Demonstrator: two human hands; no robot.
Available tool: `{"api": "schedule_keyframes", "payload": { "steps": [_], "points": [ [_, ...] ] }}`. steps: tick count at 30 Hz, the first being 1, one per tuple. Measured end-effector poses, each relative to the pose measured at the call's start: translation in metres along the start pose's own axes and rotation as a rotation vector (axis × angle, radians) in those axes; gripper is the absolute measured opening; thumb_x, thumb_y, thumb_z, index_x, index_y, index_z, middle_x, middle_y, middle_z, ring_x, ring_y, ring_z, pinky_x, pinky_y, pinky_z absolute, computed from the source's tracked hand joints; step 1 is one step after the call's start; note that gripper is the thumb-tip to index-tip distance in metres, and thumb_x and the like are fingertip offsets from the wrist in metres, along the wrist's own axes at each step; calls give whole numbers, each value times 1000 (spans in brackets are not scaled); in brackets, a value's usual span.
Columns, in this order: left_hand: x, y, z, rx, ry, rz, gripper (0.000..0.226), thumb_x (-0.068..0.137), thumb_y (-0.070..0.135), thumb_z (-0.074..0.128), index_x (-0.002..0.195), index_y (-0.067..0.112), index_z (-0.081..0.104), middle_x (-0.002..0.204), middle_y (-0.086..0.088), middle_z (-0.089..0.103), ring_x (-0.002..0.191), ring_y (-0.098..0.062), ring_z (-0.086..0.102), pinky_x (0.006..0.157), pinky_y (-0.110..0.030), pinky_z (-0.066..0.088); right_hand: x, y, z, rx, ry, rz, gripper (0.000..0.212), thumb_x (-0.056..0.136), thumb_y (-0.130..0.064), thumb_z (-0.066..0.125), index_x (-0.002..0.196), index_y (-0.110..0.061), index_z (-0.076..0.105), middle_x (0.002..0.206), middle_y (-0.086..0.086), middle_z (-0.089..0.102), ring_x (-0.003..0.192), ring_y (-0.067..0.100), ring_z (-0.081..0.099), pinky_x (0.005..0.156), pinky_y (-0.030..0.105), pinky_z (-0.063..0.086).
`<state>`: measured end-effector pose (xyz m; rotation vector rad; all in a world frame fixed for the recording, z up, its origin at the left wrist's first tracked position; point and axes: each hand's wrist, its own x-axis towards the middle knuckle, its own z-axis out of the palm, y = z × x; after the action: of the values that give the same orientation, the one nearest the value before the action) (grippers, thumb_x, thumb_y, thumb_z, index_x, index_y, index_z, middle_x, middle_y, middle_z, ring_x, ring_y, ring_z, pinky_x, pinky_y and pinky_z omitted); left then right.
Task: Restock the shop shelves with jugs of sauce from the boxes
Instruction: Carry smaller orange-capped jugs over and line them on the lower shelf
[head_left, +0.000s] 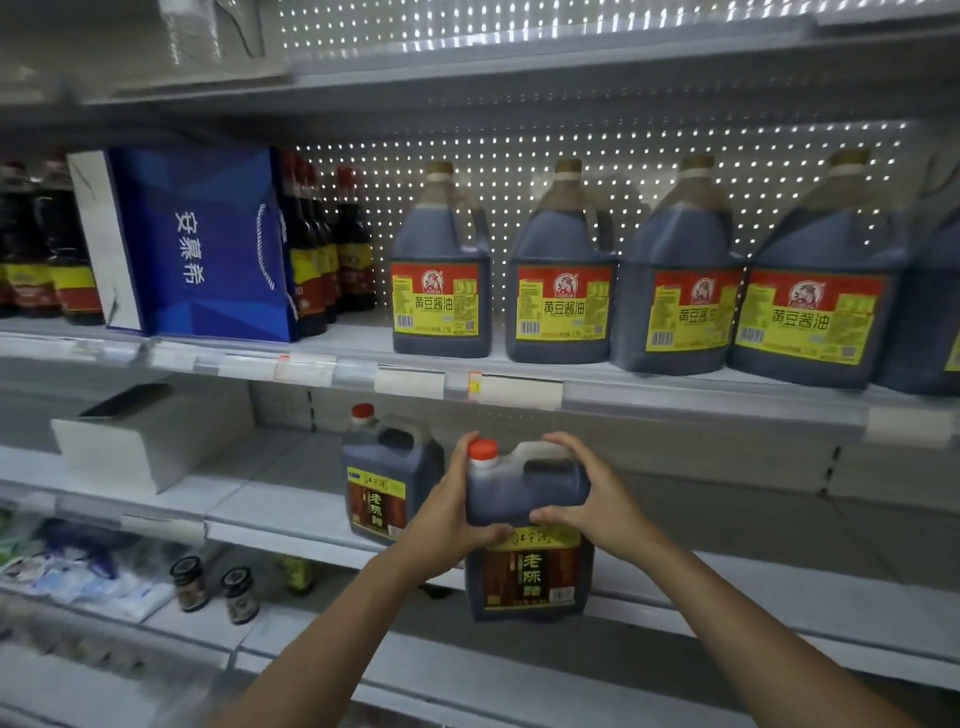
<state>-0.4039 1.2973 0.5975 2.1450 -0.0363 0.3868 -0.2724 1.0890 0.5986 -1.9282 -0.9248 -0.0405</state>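
Observation:
I hold a dark jug of sauce (527, 566) with a red cap and a brown-and-yellow label, in the air at the front edge of the middle shelf (291, 512). My left hand (447, 519) grips its left side below the cap. My right hand (592, 499) grips its handle and right shoulder. A second, matching jug (387, 480) stands upright on that shelf, just left of and behind the held one. No box is in view.
On the upper shelf (519, 387) stand several larger jugs (441, 270) with red-and-yellow labels, a blue gift bag (202, 244) and dark bottles (322, 249). A white box (140, 441) sits left on the middle shelf. Small jars (189, 582) and packets lie lower left.

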Motion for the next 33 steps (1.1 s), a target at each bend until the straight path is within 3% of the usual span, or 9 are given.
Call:
{"api": "schedule_keyframes", "payload": {
  "steps": [5,8,11,14,19,22,27,30,33],
  "points": [
    [36,-36,-18,2,-11,60,112,78,25,87,152,53,9,144,17,45,123,9,50,91,-12,51,24,10,20,-32,80,-8,91,65,-35,97,138,-52,46,148,-12,50,135,13,49,109,38,48],
    [61,-49,-28,42,-21,93,109,77,21,88,153,44,13,138,21,47,121,7,52,89,-9,50,41,15,30,-53,144,13,93,66,-32,97,140,-44,41,147,-14,46,137,10,44,104,23,41],
    [81,-60,-30,88,-23,105,96,77,23,88,136,55,20,133,15,55,121,-6,58,88,-18,56,51,20,35,-77,171,78,96,72,-21,93,150,-22,39,134,-17,38,129,3,37,93,9,34],
    [93,-76,-22,128,-9,106,85,75,27,89,131,45,29,129,10,60,119,-11,62,92,-33,60,59,37,38,-99,147,95,84,69,-25,95,134,-35,43,131,-17,48,128,10,48,82,5,40],
    [101,-96,-14,263,5,90,70,75,41,87,118,35,32,120,7,65,105,-13,66,80,-31,60,67,52,43,-56,105,104,84,69,-29,96,129,-52,42,139,-13,51,130,10,49,91,8,41],
    [97,-103,-14,353,41,85,76,73,50,86,122,36,29,123,4,66,106,-17,67,82,-40,60,72,55,48,-59,42,103,88,70,-32,94,137,-52,41,147,-12,50,134,11,48,99,13,43],
    [89,-108,-12,425,163,93,110,73,55,83,154,32,11,126,1,68,107,-21,68,82,-42,59,89,59,46,-109,-50,69,89,73,-34,92,139,-58,37,152,-13,44,138,8,44,104,11,40],
    [90,-109,-12,399,186,67,110,73,55,84,154,33,13,127,2,67,108,-19,68,83,-40,59,95,62,44,-143,-95,52,91,77,-37,89,146,-56,32,158,-12,36,140,10,38,106,23,40],
    [90,-109,-11,374,195,52,106,70,55,85,150,34,19,124,4,68,107,-19,69,82,-41,60,94,63,45,-164,-96,37,92,78,-38,88,146,-57,30,159,-14,33,141,7,35,103,13,36]
  ]
}}
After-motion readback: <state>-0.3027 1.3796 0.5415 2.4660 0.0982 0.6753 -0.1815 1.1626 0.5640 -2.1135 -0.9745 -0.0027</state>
